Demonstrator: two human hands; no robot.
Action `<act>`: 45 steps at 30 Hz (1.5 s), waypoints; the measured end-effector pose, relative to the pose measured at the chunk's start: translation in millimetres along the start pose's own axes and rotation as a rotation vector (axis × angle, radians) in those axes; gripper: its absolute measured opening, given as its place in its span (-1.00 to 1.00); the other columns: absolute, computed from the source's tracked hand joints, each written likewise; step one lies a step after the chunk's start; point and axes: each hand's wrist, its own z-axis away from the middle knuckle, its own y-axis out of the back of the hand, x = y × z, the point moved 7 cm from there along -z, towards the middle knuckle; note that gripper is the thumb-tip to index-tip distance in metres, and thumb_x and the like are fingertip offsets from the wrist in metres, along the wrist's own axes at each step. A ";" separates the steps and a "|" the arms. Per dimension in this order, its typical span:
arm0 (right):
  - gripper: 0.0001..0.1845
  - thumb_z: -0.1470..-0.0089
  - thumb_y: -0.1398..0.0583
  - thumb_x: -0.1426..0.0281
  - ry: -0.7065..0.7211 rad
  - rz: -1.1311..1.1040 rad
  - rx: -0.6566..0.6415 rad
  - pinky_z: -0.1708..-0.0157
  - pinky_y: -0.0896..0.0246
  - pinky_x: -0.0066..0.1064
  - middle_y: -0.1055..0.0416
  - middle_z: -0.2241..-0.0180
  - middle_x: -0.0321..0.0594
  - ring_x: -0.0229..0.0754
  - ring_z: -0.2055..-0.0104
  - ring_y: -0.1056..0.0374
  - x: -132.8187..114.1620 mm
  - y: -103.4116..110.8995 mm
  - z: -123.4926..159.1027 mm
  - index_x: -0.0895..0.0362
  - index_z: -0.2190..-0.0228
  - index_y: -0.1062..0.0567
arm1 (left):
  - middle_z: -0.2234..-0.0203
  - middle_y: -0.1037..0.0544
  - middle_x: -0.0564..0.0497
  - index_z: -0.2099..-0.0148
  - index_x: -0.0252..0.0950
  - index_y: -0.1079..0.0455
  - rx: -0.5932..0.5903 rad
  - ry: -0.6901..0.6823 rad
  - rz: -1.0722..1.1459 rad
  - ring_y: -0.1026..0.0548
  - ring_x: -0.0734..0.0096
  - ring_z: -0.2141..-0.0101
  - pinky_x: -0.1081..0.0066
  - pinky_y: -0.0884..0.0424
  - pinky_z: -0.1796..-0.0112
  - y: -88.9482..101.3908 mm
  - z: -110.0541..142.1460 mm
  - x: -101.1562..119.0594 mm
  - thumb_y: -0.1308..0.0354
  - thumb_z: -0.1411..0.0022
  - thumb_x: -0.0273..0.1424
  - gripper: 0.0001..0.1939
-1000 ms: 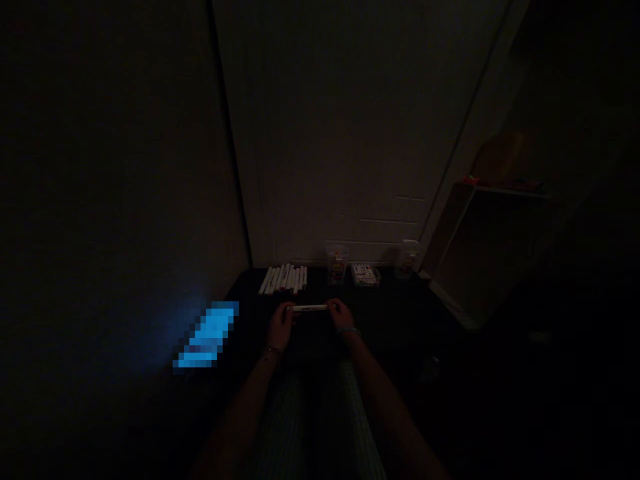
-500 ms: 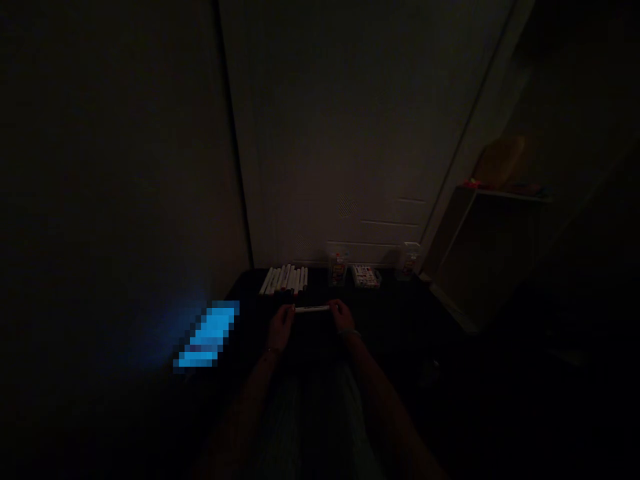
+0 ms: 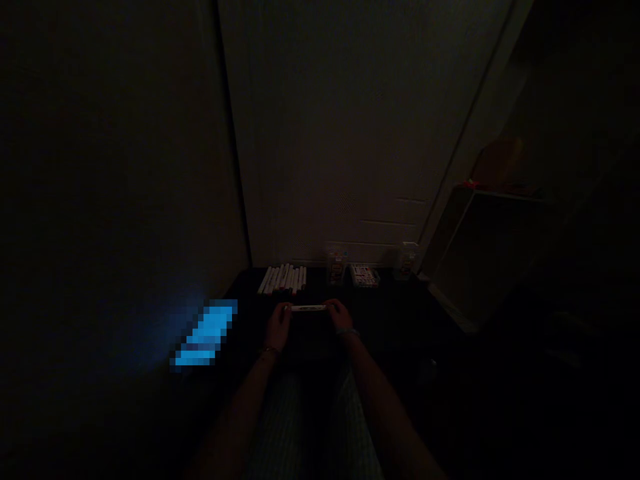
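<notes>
The room was very dark, with a pale wall (image 3: 325, 133) behind a black table (image 3: 395, 323) and a blurred blue glow (image 3: 205, 337) at the left. In the head view, the only one, a white marker (image 3: 309, 308) lay crosswise between the two hands, in front of a row of markers (image 3: 283, 279). The left hand (image 3: 279, 327) was closed by its fingertips on one end, the right hand (image 3: 341, 317) on the other. A tub (image 3: 337, 268), a pack (image 3: 365, 275) and another tub (image 3: 407, 263) stood farther back. Handling it well seemed to call for a light pinch at both ends, the barrel level, and any twist or pull kept along its length, clear of the row.
</notes>
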 end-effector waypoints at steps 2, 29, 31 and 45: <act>-0.72 0.00 0.02 0.24 -0.005 -0.008 -0.002 0.24 -0.12 -0.46 -0.38 0.34 -0.39 -0.26 0.27 -0.26 0.6 -0.3 0.1 0.01 0.34 -0.43 | 0.48 -0.40 0.09 0.22 -0.25 -0.31 -0.015 0.000 0.005 -0.35 0.46 0.44 0.47 -0.27 0.36 -0.7 0.3 0.6 0.07 -0.07 -0.15 -0.67; -0.66 0.06 -0.03 0.11 0.000 0.031 0.006 0.27 -0.14 -0.48 -0.38 0.38 -0.38 -0.26 0.31 -0.27 2.4 -1.5 0.2 0.03 0.33 -0.43 | 0.53 -0.39 0.08 0.19 -0.27 -0.33 0.024 0.054 0.002 -0.33 0.48 0.51 0.47 -0.27 0.43 -0.6 -3.5 -12.3 0.08 -0.07 -0.16 -0.64; -0.66 0.05 -0.03 0.11 0.010 0.039 0.009 0.28 -0.14 -0.47 -0.38 0.37 -0.39 -0.26 0.32 -0.27 1.3 -1.5 0.9 0.02 0.32 -0.43 | 0.49 -0.42 0.06 0.19 -0.28 -0.32 0.040 0.065 0.030 -0.37 0.45 0.45 0.44 -0.29 0.37 -1.0 -5.1 -15.7 0.04 -0.05 -0.14 -0.63; -0.64 0.05 -0.05 0.05 0.030 0.081 -0.036 0.28 -0.13 -0.47 -0.38 0.37 -0.40 -0.25 0.32 -0.28 -9.7 -1.6 8.5 -0.05 0.28 -0.43 | 0.43 -0.43 0.06 0.25 -0.28 -0.28 -0.008 0.081 0.136 -0.39 0.46 0.38 0.47 -0.30 0.32 -4.5 -3.5 -15.4 -0.04 0.00 -0.13 -0.65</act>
